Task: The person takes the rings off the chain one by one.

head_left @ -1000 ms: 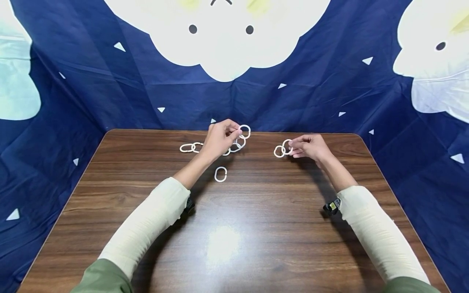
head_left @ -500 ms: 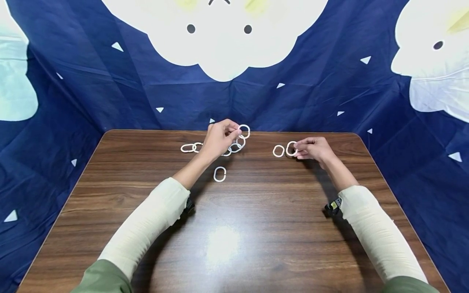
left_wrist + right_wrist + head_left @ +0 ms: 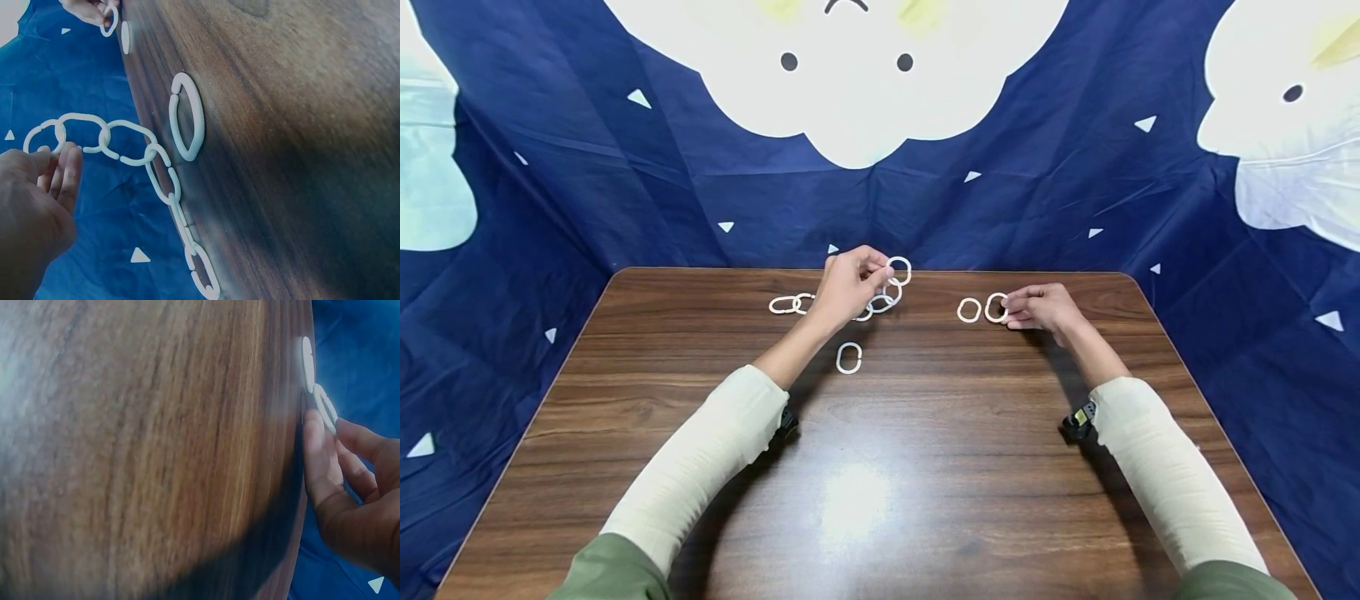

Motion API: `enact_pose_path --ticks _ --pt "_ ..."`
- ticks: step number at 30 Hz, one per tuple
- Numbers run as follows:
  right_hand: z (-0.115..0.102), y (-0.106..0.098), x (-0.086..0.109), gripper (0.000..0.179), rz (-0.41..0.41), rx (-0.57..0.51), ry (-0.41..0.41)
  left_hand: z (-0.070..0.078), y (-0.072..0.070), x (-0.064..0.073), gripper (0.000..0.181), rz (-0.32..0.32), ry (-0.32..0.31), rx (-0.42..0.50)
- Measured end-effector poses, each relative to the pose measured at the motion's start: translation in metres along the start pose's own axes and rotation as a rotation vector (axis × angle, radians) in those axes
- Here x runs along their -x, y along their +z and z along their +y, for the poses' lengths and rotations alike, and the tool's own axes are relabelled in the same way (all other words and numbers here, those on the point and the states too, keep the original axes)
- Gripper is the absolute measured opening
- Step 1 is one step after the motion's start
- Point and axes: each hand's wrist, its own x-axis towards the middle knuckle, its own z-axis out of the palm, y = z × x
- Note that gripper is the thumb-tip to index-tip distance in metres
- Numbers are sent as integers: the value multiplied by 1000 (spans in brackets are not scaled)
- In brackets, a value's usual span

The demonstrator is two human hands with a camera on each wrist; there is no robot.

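My left hand (image 3: 850,285) pinches the end link of a white plastic chain (image 3: 81,116) between thumb and fingers. From there the chain hangs down to the table and runs left behind the wrist, which hides part of it in the head view. Over at the right, my right hand (image 3: 1041,308) pinches a single white link (image 3: 987,308) by its right side. A loose white link (image 3: 959,311) lies just left of that one. Nearer the front, one more loose link (image 3: 838,358), with a small gap in its side, lies below the left hand.
Both hands work near the far edge of the brown wooden table (image 3: 925,433). Behind and along the sides hangs a dark blue cloth (image 3: 820,208) with white cloud shapes and small triangles.
My right hand has moved slightly right with its link, which overlapped the loose link before and now stands apart from it in the head view. The left hand stays in place.
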Motion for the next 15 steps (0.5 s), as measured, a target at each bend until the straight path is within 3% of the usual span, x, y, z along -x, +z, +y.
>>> enact_pose_path --ticks 4,15 --pt "0 1 -2 41 -2 20 9 0 0 -1 13 -2 -3 0" --pt "-1 1 -7 42 5 85 48 2 1 0 13 -14 -10 16"
